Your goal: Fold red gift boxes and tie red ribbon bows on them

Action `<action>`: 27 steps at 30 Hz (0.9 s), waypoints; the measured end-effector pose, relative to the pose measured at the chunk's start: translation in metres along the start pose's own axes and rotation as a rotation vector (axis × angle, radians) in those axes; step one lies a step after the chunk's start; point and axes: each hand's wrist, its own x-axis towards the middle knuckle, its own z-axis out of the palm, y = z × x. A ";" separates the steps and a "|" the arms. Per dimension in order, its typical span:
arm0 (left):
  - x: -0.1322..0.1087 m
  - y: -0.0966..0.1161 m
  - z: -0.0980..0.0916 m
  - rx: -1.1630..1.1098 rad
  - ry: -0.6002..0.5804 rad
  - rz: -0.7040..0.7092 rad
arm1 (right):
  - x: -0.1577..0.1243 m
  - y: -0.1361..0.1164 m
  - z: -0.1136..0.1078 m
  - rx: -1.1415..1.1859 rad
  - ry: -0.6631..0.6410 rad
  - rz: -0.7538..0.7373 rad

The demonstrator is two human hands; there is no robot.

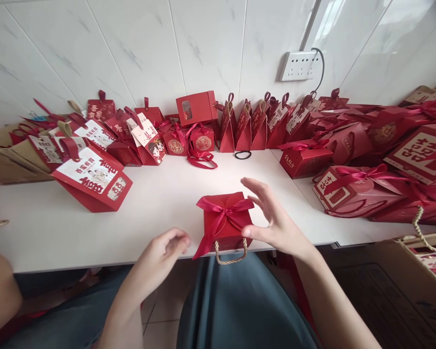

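Note:
A small red gift box (236, 230) stands at the front edge of the white table, in front of me. A dark-pink ribbon bow (224, 212) is tied over its lid, with one long tail hanging to the left. A twisted gold cord handle (230, 261) loops down over its front side. My right hand (269, 220) is open at the box's right side, thumb and fingers spread, the thumb at the near right corner; whether it touches is unclear. To the left of the box, apart from it, my left hand (170, 246) is loosely curled, nothing visible in it.
A red box with a white printed panel (92, 177) stands at left. Several red gift boxes (243, 128) line the wall, with more piled at right (363, 189). A black ring (243, 154) lies behind the box. A cardboard carton (381, 286) stands lower right; another person's knee (0, 291) shows at left.

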 end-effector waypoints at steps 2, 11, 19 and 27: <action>0.009 0.004 -0.002 -0.052 0.181 0.019 | -0.005 0.007 -0.008 0.025 -0.054 0.019; 0.029 0.053 0.036 -0.196 0.310 0.253 | -0.012 0.011 -0.002 -0.071 -0.124 0.041; -0.001 0.053 0.090 0.113 0.729 0.963 | -0.028 0.016 -0.001 -0.072 0.142 -0.257; -0.008 0.073 0.103 0.166 0.796 1.155 | -0.045 0.010 -0.011 -0.009 0.276 -0.418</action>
